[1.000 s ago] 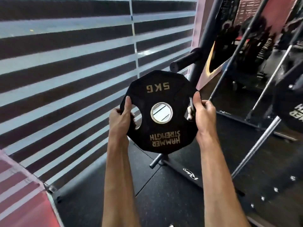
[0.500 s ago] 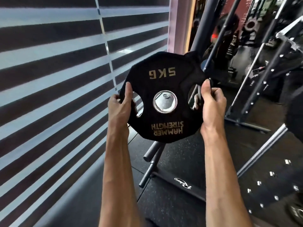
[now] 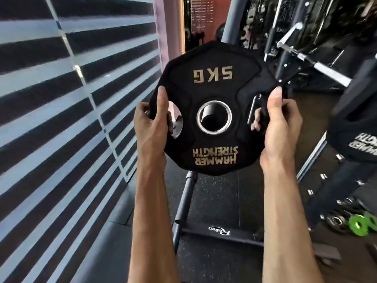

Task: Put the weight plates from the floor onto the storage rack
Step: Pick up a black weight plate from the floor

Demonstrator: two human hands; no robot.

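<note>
Both forearms reach forward, bare. Left hand (image 3: 152, 124) clamped on the left edge of the weight plate (image 3: 214, 78), thumb laid up its face, fingers hooked through the side cut-out. Right hand (image 3: 279, 123) gripped the same way on the right edge.

Plate held upright at arm's reach, face toward the camera, lettering upside down (5 kg marking reads inverted). Steel-ringed centre hole (image 3: 214, 117) shows something dark behind it; cannot tell whether that is a peg.

Below the plate, the rack's lower peg (image 3: 184, 198) slants up from the base bar (image 3: 220, 234). The rack upright (image 3: 234, 19) rises behind the plate's top edge. Far right on the floor: loose small plates (image 3: 336, 221), some green (image 3: 359, 224).

Step in hand, by my reading: carrying the plate to the rack. Next calls for lining the hole up with a free peg, then sliding on squarely.
</note>
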